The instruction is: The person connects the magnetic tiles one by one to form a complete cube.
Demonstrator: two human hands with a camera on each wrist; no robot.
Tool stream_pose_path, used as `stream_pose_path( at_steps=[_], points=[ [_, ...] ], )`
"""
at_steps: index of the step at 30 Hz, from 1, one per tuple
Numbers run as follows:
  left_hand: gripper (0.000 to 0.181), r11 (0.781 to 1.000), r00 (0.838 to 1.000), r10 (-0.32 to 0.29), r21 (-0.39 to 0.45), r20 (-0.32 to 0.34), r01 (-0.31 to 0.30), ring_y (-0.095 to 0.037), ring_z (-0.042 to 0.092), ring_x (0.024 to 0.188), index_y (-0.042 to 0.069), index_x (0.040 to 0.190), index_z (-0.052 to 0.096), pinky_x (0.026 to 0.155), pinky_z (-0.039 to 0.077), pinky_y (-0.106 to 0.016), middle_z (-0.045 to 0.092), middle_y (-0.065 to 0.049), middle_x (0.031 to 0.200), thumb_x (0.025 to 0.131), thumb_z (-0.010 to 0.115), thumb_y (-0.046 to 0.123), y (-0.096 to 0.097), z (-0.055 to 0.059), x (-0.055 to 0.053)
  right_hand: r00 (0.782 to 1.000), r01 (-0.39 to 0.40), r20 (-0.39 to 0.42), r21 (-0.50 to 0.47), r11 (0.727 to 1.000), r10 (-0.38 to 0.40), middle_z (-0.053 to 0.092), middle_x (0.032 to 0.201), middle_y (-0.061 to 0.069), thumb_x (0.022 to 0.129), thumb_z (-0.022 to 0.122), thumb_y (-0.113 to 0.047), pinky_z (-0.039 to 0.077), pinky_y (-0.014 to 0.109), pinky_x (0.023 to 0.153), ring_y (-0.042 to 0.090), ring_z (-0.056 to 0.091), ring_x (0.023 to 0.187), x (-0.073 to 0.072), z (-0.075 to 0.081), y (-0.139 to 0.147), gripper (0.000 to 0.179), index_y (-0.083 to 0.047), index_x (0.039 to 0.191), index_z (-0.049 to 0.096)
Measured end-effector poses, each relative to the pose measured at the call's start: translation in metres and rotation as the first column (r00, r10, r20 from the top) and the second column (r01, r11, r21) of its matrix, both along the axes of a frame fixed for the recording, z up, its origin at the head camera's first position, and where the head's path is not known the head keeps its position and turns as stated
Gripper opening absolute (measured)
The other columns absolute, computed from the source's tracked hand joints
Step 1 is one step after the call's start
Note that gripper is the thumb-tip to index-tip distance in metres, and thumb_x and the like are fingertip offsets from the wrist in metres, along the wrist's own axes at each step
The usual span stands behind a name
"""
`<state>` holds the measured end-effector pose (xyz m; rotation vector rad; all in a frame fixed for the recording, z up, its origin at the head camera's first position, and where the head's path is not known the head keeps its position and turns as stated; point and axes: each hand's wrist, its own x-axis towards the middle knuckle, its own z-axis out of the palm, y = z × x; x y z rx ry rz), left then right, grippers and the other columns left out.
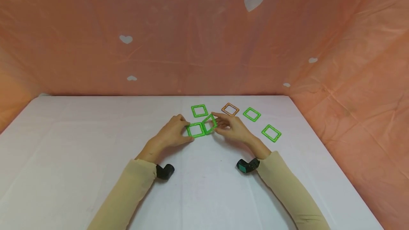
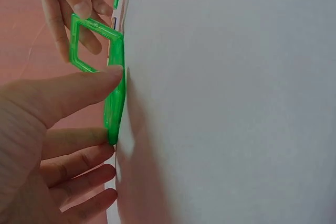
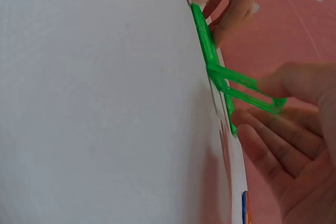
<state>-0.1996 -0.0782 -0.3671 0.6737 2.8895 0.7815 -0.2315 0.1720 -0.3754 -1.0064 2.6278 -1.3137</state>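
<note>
Nearest: two beige sleeves (image 1: 294, 191), reaching in from left and right over a white cloth (image 1: 204, 194). At each cuff, a black wrist device (image 1: 165, 171). Slightly farther, left hand (image 1: 170, 130): thumb and forefinger pinching the left side of a first green frame (image 1: 198, 136), remaining fingers spaced apart beneath in the left wrist view. Cannot tell whether resting on the cloth or slightly raised. Opposite, right hand (image 1: 234, 129): thumb and finger pinching the right side of a second green frame (image 1: 207, 118), tilted up, inner edge touching the first frame's right edge. Other fingers loosely extended, well spread from the thumb. Both held frames between the hands, mid-table to the far side.

Out to the right, about level with the hands, lying flat: a third green frame (image 1: 275, 129). Farther, also flat: a fourth green frame (image 1: 255, 111); left of that, just beyond the right hand, an orange frame (image 1: 234, 106); farther left, just past the held pair, a fifth green frame (image 1: 201, 116).

Farthest: an orange backdrop (image 1: 191, 27), creased, dotted with white hearts (image 1: 254, 1).
</note>
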Motion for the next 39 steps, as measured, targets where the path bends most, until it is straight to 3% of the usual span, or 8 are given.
stream_pose_path(
  at_steps=[9, 13, 20, 39],
  points=[
    [0.048, 0.999, 0.999, -0.032, 0.023, 0.003, 0.032, -0.028, 0.050, 0.104, -0.007, 0.119, 0.063, 0.092, 0.045, -0.041, 0.055, -0.015, 0.108, 0.081, 0.076, 0.019, -0.004, 0.002, 0.003, 0.997, 0.058, 0.060, -0.038, 0.998, -0.056, 0.070, 0.099, 0.021, 0.087, 0.065, 0.000, 0.055, 0.033, 0.078, 0.031, 0.069, 0.089, 0.001, 0.000, -0.001, 0.045, 0.003, 0.131, 0.055],
    [0.042, 0.999, 0.999, -0.036, 0.026, -0.004, 0.036, -0.028, 0.051, 0.103, -0.006, 0.115, 0.065, 0.093, 0.045, -0.041, 0.056, -0.014, 0.106, 0.082, 0.075, 0.017, -0.005, 0.002, 0.004, 0.995, 0.065, 0.080, -0.064, 0.996, -0.060, 0.069, 0.099, 0.025, 0.088, 0.063, 0.004, 0.056, 0.037, 0.074, 0.035, 0.069, 0.086, 0.003, 0.002, -0.004, 0.043, 0.006, 0.130, 0.055],
    [0.035, 0.999, 1.000, -0.015, 0.034, -0.006, 0.015, -0.027, 0.051, 0.102, -0.002, 0.110, 0.067, 0.094, 0.044, -0.042, 0.056, -0.012, 0.102, 0.082, 0.075, 0.017, -0.005, 0.001, 0.004, 0.993, 0.108, 0.044, -0.058, 0.992, -0.106, 0.070, 0.099, 0.018, 0.087, 0.065, 0.000, 0.055, 0.027, 0.072, 0.026, 0.069, 0.085, -0.001, -0.003, -0.005, 0.038, 0.000, 0.125, 0.061],
    [0.030, 0.998, 0.999, 0.023, 0.059, -0.038, -0.020, -0.026, 0.052, 0.098, 0.002, 0.098, 0.068, 0.091, 0.045, -0.041, 0.056, -0.008, 0.097, 0.078, 0.079, 0.022, -0.002, -0.004, 0.005, 0.992, 0.125, -0.023, -0.081, 0.989, -0.127, 0.068, 0.103, 0.022, 0.086, 0.066, 0.002, 0.056, 0.036, 0.077, 0.031, 0.069, 0.088, -0.005, -0.008, -0.016, 0.037, 0.004, 0.123, 0.061]
  ],
)
